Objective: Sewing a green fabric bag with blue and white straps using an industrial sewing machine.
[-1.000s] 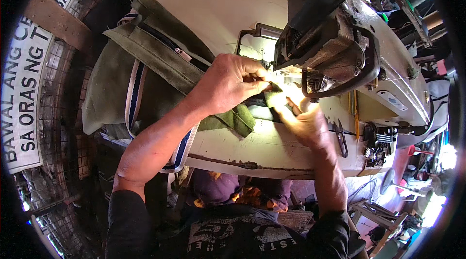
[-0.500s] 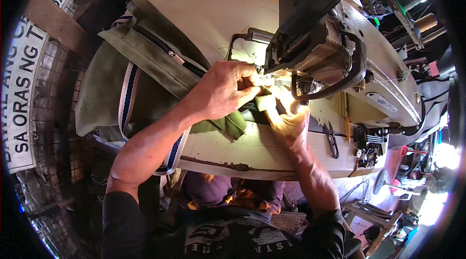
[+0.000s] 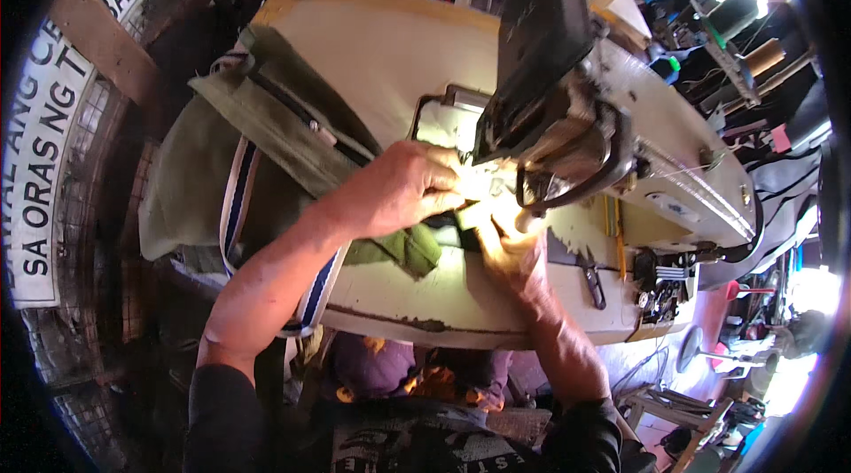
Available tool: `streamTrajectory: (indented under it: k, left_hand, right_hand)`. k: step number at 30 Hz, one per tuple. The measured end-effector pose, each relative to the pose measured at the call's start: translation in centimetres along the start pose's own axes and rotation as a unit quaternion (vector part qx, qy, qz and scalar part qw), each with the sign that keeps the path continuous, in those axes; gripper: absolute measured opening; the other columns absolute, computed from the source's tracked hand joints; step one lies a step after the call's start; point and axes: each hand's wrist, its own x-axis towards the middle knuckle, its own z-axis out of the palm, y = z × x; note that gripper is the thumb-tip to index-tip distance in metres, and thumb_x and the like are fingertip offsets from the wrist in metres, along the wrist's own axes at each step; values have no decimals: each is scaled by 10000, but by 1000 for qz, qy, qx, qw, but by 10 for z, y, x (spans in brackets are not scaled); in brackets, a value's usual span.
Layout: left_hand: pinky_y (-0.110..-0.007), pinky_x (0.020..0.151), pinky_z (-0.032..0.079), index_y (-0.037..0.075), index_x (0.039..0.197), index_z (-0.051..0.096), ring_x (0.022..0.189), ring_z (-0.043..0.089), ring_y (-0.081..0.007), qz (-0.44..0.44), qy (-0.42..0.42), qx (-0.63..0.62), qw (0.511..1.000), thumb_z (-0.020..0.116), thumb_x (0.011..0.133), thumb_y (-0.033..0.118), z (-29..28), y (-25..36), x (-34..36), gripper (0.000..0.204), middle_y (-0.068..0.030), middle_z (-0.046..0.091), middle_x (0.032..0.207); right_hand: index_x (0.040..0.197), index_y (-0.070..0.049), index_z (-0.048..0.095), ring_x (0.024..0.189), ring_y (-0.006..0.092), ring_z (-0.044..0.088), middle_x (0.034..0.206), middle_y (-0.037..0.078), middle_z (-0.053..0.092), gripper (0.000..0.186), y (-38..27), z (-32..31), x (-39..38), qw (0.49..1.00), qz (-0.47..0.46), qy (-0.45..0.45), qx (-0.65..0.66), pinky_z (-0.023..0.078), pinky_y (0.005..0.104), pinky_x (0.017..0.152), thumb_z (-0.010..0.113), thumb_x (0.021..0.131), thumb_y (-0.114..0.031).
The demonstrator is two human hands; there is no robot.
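The big bag point(image 3: 182, 176) is dull green, and its zipper point(image 3: 282, 99) is black. The strap point(image 3: 237, 207) is whitish with 1 dark blue stripe down the middle. A loose flap point(image 3: 415, 251) is a brighter green. The counter point(image 3: 381, 56) is cream, with brown on its chipped edge. The sewing machine point(image 3: 678, 154) is cream too, but black and brown in front. The shirt point(image 3: 292, 424) is black with a pale grey print. The sign point(image 3: 44, 234) is white with black letters.
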Motion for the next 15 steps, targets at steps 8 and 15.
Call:
streamTrajectory:
  k: [8, 15]
  left_hand:
    - [-359, 695, 532, 16, 901, 701, 753, 657, -242, -40, 55, 10, 998, 744, 824, 30, 8, 14, 1, 89, -92, 647, 817]
    - [-340, 716, 537, 21, 967, 697, 777, 668, -234, -56, 41, 7, 998, 730, 854, 40, 8, 14, -3, 120, -91, 662, 846]
  right_hand:
    - [790, -32, 645, 599, 285, 579, 717, 124, 623, 115, 12, 6, -5, 999, 0, 41, 0, 458, 371, 577, 728, 843, -91]
    - [628, -16, 616, 434, 262, 519, 532, 130, 564, 301, 10, 9, -7, 997, 45, 48, 36, 409, 354, 460, 762, 850, -157]
